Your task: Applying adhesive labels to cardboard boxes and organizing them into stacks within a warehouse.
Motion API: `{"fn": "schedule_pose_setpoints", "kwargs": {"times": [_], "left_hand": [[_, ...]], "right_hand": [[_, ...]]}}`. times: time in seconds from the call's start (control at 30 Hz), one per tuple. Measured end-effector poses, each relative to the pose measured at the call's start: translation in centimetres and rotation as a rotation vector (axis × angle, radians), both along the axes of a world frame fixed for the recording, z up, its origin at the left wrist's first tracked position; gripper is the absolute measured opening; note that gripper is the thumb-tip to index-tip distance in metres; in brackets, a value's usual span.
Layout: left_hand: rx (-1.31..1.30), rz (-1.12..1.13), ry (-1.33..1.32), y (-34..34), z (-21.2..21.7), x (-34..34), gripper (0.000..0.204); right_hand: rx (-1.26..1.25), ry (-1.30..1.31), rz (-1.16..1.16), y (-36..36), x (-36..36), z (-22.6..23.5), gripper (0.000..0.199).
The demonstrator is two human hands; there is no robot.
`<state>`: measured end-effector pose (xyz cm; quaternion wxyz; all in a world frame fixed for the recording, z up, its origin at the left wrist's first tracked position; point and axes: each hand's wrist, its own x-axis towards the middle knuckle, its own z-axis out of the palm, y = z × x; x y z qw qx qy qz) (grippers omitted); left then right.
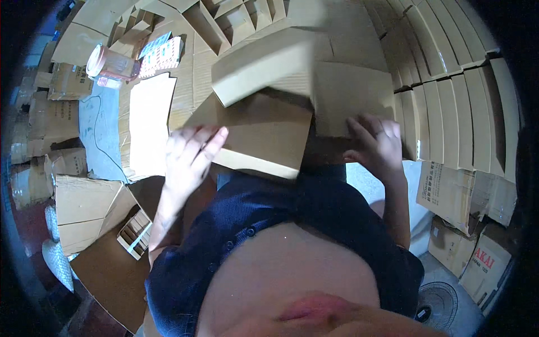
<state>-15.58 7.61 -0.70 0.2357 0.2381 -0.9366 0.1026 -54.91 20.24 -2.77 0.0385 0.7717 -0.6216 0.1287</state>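
Clock centred on the brown carton, noon away from the wearer. Nearest: one fan (438, 303), between four and five; one open box (90, 210) at eight, one banded bundle (135, 234) by its flap, inside or beside unclear. The carton (258, 132), one, lies just in front of the torso, hollow side up. Two hands. Left hand (193, 151) at eight to nine, fingers loosely bent by the carton's left corner; cannot tell whether they grip. Right hand (382, 143) at three, thumb and fingers parted, at the near edge of one flat panel (352, 92). Carton looks light and fairly stiff, dry rather than slippery; thin walls would probably crease if squeezed midspan. Best hold, I judge: opposite corners, where folds brace it. Beyond, toward noon, one raised cardboard piece (261, 67), blurred; lid or second carton, cannot tell. One white sheet stack (150, 121) at nine; one jar (109, 63) at ten. Upright boxes (461, 118) at three, five or more in the nearer row. Farthest, noon: one cardboard divider (238, 25), several cells.
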Motion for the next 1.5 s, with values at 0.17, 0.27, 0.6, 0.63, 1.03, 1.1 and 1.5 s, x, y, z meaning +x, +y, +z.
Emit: {"fn": "schedule_pose_setpoints", "kwargs": {"times": [0.17, 0.27, 0.6, 0.63, 1.03, 1.1, 1.5], "left_hand": [[-0.135, -0.015, -0.302, 1.4, -1.4, -0.7, 0.047], [0.02, -0.045, -0.228, 1.7, -1.8, -2.1, 0.047], [0.088, -0.021, -0.316, -1.8, 0.7, -2.6, 0.048], [0.145, -0.003, -0.291, -3.6, 2.1, -3.0, 0.053], [0.19, 0.463, 0.185, -23.5, 3.5, -8.6, 0.073], [0.051, 0.4, 0.18, -22.3, 2.6, -8.9, 0.069], [-0.211, 0.052, -0.01, -11.7, -0.1, -6.8, 0.057]], "right_hand": [[-0.173, -0.135, 0.198, -6.5, 3.6, 2.6, 0.064], [-0.271, -0.043, 0.354, -12.5, 6.9, 1.8, 0.064], [-0.085, -0.222, 0.127, -18.4, 0.9, 8.4, 0.053], [-0.287, -0.291, 0.137, -19.2, -1.6, 7.9, 0.052], [0.151, 0.029, -0.104, -17.9, -6.7, -0.9, 0.038], [0.073, 0.003, -0.055, -17.5, -7.1, -2.4, 0.037], [-0.092, -0.09, -0.332, -30.5, -11.2, -8.7, 0.062]]}}
